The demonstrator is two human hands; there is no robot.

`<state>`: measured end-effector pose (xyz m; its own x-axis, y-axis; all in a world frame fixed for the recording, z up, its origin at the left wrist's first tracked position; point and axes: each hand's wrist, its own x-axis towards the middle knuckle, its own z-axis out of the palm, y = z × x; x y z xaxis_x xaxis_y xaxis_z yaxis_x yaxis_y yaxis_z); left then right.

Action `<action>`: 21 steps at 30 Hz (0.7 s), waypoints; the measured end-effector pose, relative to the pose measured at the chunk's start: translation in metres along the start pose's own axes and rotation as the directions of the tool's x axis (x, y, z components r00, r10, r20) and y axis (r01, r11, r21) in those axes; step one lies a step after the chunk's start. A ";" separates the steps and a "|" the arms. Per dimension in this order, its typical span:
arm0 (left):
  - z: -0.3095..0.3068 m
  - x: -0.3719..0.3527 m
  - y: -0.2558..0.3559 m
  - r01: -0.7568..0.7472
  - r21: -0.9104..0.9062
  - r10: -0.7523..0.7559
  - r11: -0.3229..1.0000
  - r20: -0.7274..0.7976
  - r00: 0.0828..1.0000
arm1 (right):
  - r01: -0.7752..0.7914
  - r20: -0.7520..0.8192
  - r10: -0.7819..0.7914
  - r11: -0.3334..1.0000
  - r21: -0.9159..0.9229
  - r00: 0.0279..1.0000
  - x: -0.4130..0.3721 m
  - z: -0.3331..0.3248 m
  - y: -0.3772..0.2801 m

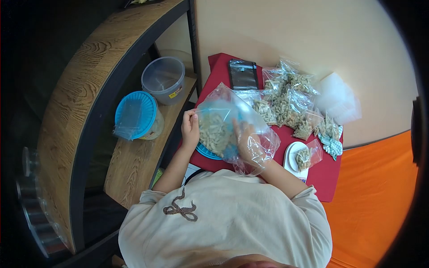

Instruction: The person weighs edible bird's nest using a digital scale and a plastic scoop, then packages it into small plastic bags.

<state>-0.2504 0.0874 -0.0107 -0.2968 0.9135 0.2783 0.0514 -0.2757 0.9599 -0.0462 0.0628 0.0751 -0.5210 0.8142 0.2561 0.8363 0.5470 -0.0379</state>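
A large clear plastic bag (215, 131) with pale, short pieces in it lies over a blue lid or plate (206, 152) at the near left of the red-covered table. My left hand (191, 127) grips the bag's left edge between thumb and fingers. On the bag's right side, my right hand (244, 138) is seen through the clear film, inside or behind it; its fingers are partly blurred by the plastic. To the right, a small filled bag (304, 158) rests on a white scale (292, 156).
Several filled bags (286, 105) are heaped at the table's back, beside a black pouch (243, 75), empty clear bags (338, 98) and a checked cloth (331, 146). Left, a wooden shelf (136, 172) holds a blue-lidded tub (154, 127) and an open clear tub (164, 82).
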 end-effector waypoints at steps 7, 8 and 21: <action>0.002 0.001 0.005 0.018 -0.037 -0.019 0.999 -0.016 1.000 | -0.058 0.028 0.057 0.998 0.027 0.998 0.007 0.046 0.001; 0.000 0.001 0.002 -0.010 -0.018 0.010 1.000 -0.016 1.000 | 0.010 -0.058 -0.009 1.000 0.028 0.998 -0.010 0.044 0.000; 0.002 0.001 0.011 0.042 -0.082 -0.045 0.996 -0.028 0.999 | 0.163 0.101 -0.185 0.967 0.197 0.978 -0.024 0.016 0.017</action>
<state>-0.2486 0.0862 -0.0002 -0.3258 0.9160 0.2340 -0.0399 -0.2606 0.9646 -0.0221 0.0563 0.0526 -0.6812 0.7143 0.1601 0.6902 0.6996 -0.1848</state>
